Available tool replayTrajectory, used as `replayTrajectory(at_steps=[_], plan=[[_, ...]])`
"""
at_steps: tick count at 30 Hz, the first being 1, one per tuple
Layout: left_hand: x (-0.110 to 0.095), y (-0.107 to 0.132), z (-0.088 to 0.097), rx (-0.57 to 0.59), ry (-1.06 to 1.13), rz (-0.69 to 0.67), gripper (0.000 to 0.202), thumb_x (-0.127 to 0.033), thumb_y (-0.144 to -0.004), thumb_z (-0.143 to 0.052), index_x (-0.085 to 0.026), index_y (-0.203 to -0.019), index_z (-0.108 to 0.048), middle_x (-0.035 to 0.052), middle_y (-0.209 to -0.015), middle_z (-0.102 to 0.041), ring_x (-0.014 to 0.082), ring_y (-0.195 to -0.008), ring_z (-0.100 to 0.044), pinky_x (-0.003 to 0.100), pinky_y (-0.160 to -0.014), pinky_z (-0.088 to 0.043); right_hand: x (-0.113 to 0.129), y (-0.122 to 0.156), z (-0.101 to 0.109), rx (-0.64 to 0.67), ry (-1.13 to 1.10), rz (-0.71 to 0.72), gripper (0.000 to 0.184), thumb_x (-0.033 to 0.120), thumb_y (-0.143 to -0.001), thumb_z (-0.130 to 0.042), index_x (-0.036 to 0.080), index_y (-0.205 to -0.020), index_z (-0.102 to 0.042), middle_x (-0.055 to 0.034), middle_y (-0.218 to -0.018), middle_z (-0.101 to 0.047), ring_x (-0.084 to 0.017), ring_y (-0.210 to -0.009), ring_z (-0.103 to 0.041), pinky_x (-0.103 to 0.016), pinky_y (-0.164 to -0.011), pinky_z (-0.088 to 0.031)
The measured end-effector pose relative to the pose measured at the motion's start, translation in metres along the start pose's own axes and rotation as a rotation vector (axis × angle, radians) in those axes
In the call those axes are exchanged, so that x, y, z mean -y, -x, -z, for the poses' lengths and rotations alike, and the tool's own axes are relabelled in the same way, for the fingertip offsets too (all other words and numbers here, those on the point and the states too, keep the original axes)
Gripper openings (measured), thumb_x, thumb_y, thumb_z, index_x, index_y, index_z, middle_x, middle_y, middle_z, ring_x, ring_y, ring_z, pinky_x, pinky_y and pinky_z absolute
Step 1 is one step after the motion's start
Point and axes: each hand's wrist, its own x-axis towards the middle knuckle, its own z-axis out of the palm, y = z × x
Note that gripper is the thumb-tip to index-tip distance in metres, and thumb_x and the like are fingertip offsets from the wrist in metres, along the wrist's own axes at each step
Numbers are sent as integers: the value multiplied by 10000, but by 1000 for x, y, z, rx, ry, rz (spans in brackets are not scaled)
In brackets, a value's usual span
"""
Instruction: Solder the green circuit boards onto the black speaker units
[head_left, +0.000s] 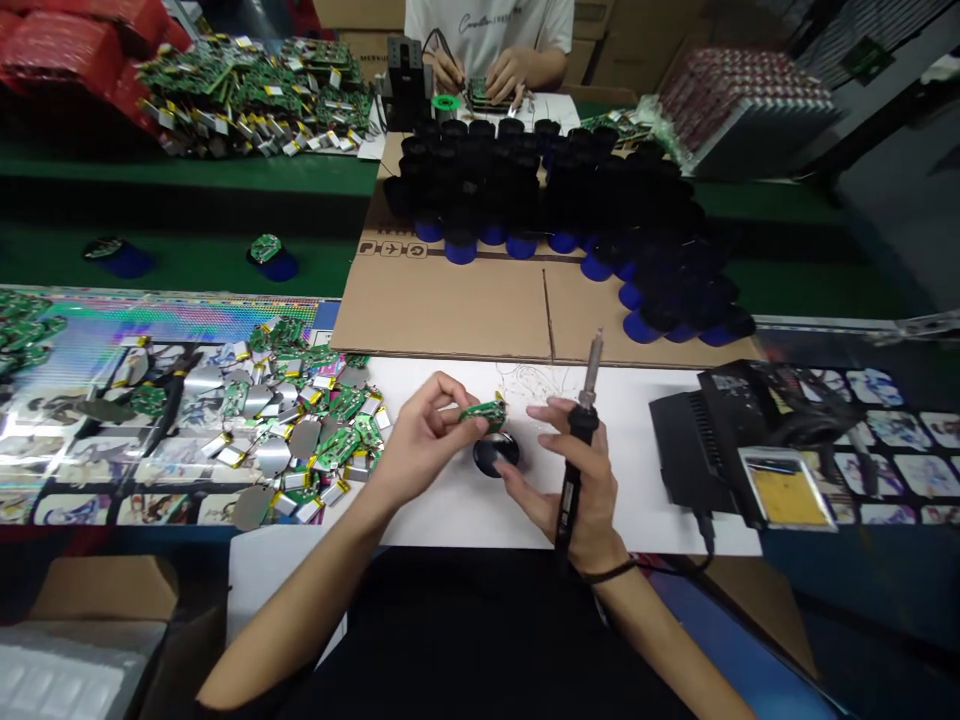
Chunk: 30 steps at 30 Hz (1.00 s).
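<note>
One green circuit board point(487, 412) is in the fingers of the left hand point(424, 445), whose grip pinches it by its near edge, just above one round black part point(487, 458) on a white sheet point(442, 515). The right hand point(600, 500) has its grip wrapped around one soldering iron point(582, 424), tip pointing up and away; its thumb reaches the round part, though whether it touches I cannot tell. Board and fingers hide some of that part. A few thin loose wires point(532, 380), too fine to count, lie just beyond. Left of the left hand spreads a heap of boards and battery cells point(300, 430), overlapping too much to count. To the right stands one black station point(690, 450), with one yellow sponge point(787, 495) in a tray beside it and one black cable point(705, 545) running toward the right wrist. Ahead, dark cylinders with blue ends point(517, 185) crowd the far side of a cardboard sheet point(450, 315), too tightly packed to count, between the hands and one co-worker point(495, 35) opposite, whose two hands are at a board near one green spool point(445, 103). Two blue units topped with boards point(276, 262) sit apart at the left on a green surface point(202, 265).
</note>
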Motion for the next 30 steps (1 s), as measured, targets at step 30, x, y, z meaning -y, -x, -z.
replayTrajectory(at_steps=[30], plan=[[38,9,-3,171,-636,-377,102,-259,-1026,-702,-239,-1025,-802,74,-1086,-768,207,-977,-685,354,-862,-571,-23,40,43,199,-62,-314,533,155,-888,-789,264,-1343,-533,-140,-1360,-722,-280,-1235,-740,-460,-1002,-623]])
